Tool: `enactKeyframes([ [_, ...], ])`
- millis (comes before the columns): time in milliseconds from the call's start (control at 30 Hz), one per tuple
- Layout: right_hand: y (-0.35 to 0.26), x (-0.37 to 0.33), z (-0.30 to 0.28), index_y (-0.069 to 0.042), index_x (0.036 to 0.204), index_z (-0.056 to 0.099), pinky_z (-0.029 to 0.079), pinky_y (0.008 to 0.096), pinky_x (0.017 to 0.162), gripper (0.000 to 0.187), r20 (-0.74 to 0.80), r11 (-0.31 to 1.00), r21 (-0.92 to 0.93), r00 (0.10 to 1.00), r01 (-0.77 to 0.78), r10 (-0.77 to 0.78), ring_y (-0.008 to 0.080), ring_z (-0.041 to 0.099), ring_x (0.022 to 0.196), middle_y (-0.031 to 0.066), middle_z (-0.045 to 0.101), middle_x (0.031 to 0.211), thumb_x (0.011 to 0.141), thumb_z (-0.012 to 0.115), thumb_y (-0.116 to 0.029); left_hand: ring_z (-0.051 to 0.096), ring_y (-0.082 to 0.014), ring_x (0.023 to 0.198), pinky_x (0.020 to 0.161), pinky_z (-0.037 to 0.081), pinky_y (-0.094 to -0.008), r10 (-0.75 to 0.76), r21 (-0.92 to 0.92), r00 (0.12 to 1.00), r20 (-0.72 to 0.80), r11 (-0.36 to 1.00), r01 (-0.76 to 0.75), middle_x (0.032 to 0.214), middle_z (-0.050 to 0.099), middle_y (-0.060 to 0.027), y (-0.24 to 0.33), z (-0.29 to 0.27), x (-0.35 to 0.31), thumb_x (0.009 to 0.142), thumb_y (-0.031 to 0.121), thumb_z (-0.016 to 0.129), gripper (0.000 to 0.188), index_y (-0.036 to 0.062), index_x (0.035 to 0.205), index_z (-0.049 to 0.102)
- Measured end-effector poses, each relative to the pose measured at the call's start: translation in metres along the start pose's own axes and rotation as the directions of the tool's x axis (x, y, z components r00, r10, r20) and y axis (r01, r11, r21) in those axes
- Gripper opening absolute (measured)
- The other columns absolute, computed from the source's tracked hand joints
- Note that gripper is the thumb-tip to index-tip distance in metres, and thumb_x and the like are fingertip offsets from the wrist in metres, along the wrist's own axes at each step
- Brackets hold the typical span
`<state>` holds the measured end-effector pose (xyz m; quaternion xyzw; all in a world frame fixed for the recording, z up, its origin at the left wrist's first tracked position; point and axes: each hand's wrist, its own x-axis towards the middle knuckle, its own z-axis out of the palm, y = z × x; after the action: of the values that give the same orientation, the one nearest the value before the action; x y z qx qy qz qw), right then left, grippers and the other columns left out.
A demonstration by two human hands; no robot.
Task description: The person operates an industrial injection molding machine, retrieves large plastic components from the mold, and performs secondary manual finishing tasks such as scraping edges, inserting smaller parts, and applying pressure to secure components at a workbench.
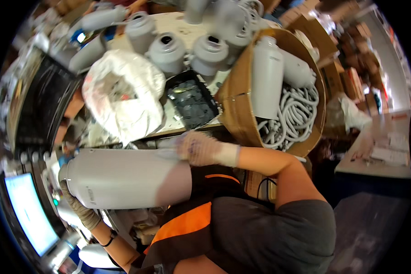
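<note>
A large light-grey metal canister (128, 178) with a narrowed neck end lies sideways in front of my body, its neck toward the left. My left hand (75, 201), in a dirty glove, curls round that neck end from below. On the upper side, near the other end, my right hand (198, 148) is closed in a pale glove and blurred by motion. A smeared pale shape shows just left of its fingers; what it holds is hidden.
Beyond are a white sack (123, 100), a black tray (192, 98) of dark parts, and several grey canister tops (166, 52) on the table. A cardboard box (237, 96) at right holds canisters and grey hoses (297, 114). A lit screen (29, 212) stands left.
</note>
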<state>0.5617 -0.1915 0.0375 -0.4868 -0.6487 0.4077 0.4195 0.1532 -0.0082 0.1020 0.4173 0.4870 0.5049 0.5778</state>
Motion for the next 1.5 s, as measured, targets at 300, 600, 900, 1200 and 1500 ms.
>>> enactKeyframes([
  [300,0.055,-0.331,-0.203,-0.005,0.104,0.059,0.051,0.0329,0.056,0.025,-0.539,0.249,0.649,-0.203,-0.719,0.817,0.0221,0.061,0.063,0.0101,0.064,0.078,0.089,0.054,-0.024,0.051,-0.0246,0.119,0.1,0.04,-0.0361,0.382,0.308,0.724,0.574,0.719,-0.623,0.134,0.051,-0.0123,0.041,0.21,0.024,0.085,0.026,0.066,0.053,-0.0031,0.127,0.053],
  [600,0.013,-0.294,-0.192,-0.007,0.124,0.052,0.047,0.0443,0.091,0.043,-0.894,0.751,0.377,0.0,-0.543,0.448,0.0338,0.055,0.109,0.0179,0.055,0.123,0.082,0.053,-0.001,0.048,-0.0268,0.121,0.099,0.039,-0.0365,0.336,0.419,0.581,0.741,0.443,-0.792,0.135,0.048,-0.0153,-0.016,0.244,0.055,0.071,0.014,0.077,0.046,0.0015,0.113,0.061],
  [900,0.009,-0.285,-0.254,-0.011,0.108,0.061,0.045,0.0397,0.09,0.044,-0.193,0.4,-0.831,0.875,-0.386,0.443,0.0295,0.059,0.102,0.0122,0.061,0.111,0.066,0.069,-0.019,0.053,-0.0161,0.097,0.09,0.042,-0.032,0.308,0.483,0.733,0.606,0.589,-0.647,0.127,0.053,-0.0091,-0.012,0.256,0.064,0.074,0.016,0.076,0.035,0.0022,0.102,0.06],
  [1200,-0.08,-0.035,-0.227,-0.007,0.094,0.053,0.046,0.0249,0.05,0.025,-0.832,0.868,0.496,0.268,-0.032,0.485,0.0128,0.056,0.064,0.0011,0.051,0.07,0.094,0.054,-0.033,0.047,-0.0334,0.122,0.102,0.038,-0.0443,0.47,0.439,0.613,0.635,0.433,-0.787,0.127,0.049,-0.0184,-0.016,0.24,0.048,0.065,0.015,0.076,0.044,0.0055,0.101,0.054],
  [1500,0.013,0.198,-0.083,-0.01,0.092,0.052,0.035,0.0222,0.039,0.02,-0.605,0.648,0.751,0.528,0.128,0.596,0.0067,0.041,0.044,-0.0042,0.044,0.06,0.094,0.056,-0.03,0.051,-0.0356,0.116,0.097,0.045,-0.0426,0.524,0.303,0.609,0.596,0.555,-0.774,0.126,0.046,-0.0206,-0.033,0.209,0.041,0.068,0.034,0.079,0.053,0.0133,0.107,0.049],
])
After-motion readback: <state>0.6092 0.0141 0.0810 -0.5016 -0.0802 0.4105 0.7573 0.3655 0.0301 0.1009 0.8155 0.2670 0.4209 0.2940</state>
